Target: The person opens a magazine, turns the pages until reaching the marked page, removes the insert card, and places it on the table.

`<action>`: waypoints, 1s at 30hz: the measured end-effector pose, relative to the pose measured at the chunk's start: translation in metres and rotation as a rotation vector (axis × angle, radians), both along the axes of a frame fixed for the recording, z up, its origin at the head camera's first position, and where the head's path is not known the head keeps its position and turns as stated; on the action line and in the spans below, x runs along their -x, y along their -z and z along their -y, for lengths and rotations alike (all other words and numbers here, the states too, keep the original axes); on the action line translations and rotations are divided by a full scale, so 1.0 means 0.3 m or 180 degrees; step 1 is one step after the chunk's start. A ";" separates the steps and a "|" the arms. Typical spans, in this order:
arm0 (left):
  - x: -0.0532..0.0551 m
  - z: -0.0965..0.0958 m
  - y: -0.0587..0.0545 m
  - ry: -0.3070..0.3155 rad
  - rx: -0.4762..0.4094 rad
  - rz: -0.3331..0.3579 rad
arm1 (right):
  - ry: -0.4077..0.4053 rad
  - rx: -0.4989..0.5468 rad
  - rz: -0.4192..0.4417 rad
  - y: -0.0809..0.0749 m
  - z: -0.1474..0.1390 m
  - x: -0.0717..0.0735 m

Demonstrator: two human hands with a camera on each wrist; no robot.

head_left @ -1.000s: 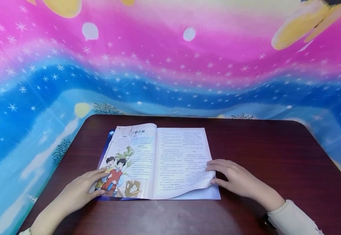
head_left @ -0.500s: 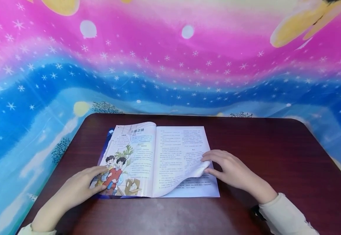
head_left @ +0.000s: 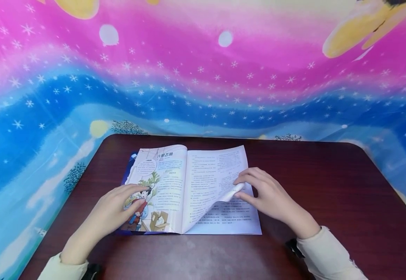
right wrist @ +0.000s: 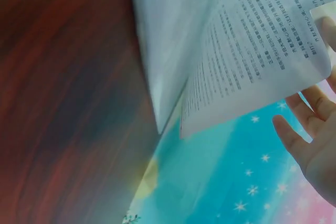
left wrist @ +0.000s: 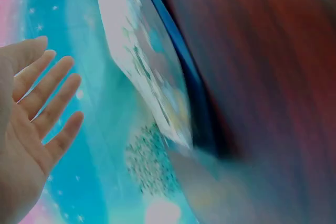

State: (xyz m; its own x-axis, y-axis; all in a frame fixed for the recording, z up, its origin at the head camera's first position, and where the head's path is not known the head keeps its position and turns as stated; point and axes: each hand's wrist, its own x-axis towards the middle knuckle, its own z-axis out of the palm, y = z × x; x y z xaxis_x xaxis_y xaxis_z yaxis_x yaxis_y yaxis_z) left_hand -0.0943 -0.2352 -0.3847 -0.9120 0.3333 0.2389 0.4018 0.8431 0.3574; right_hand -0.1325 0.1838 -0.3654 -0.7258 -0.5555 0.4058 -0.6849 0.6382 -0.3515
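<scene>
An open magazine [head_left: 169, 194] lies on the dark wooden table, an illustrated page on its left and columns of print on its right. In the head view my right hand [head_left: 270, 200] pinches the outer edge of the right-hand page [head_left: 209, 175]. That page curls up toward the spine, and the printed page beneath [head_left: 241, 221] shows. The right wrist view has the raised page [right wrist: 252, 61] standing off the one below. My left hand [head_left: 108, 214] is over the lower left of the illustrated page. Its fingers [left wrist: 55, 106] are straight and spread in the left wrist view, holding nothing.
The reddish-brown table [head_left: 328, 186] extends to the right of the magazine and in front of it. Behind and around it hangs a pink and blue cloth [head_left: 189, 77] with snowflakes.
My right hand has moved left and away from me with the page, lifting and curling it further. My left hand has shifted right and farther over the illustrated page.
</scene>
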 end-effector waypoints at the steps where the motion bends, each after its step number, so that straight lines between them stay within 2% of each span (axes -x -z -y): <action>1: 0.003 -0.014 -0.002 0.0048 -0.0018 -0.0076 | -0.0009 0.0039 -0.0009 -0.005 0.008 0.001; 7: 0.009 -0.109 -0.015 0.0437 -0.0207 -0.0428 | -0.0078 0.0237 -0.0013 -0.041 0.063 0.005; 14: 0.009 -0.237 -0.055 0.1015 -0.0541 -0.0691 | -0.0189 0.0450 -0.0143 -0.066 0.117 0.011; 18: 0.016 -0.303 -0.073 0.1252 -0.0736 -0.0861 | -0.0261 0.0554 -0.0224 -0.075 0.142 0.015; 22: 0.024 -0.359 -0.084 0.1366 -0.0921 -0.0990 | -0.0344 0.0605 -0.0285 -0.084 0.163 0.019; 30: 0.030 -0.414 -0.093 0.1362 -0.1041 -0.1250 | -0.0449 0.0651 -0.0374 -0.103 0.189 0.018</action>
